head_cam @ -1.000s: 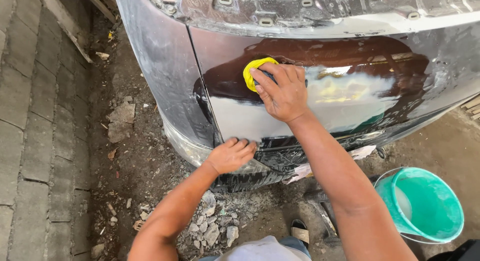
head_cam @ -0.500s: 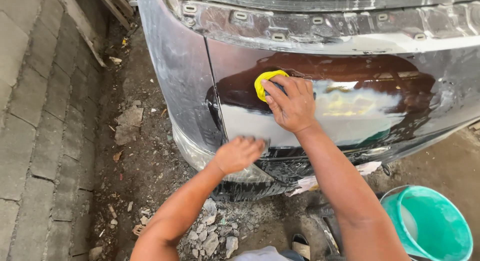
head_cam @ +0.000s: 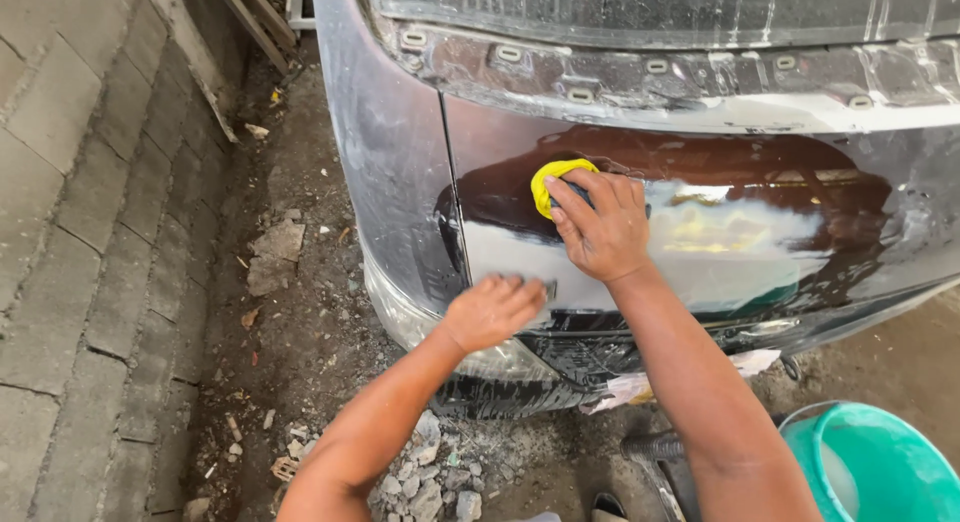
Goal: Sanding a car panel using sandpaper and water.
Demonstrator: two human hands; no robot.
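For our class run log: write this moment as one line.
right hand: pressing yellow sponge on wet car panel | left hand: resting on panel's lower edge | teal bucket: on ground, lower right

No packages, labels, signs or screens visible anywhere in view.

Wet, glossy car panel (head_cam: 700, 232); spongy yellow pad (head_cam: 552, 177); smooth plastic bucket (head_cam: 880, 462); rough paving (head_cam: 70, 232).
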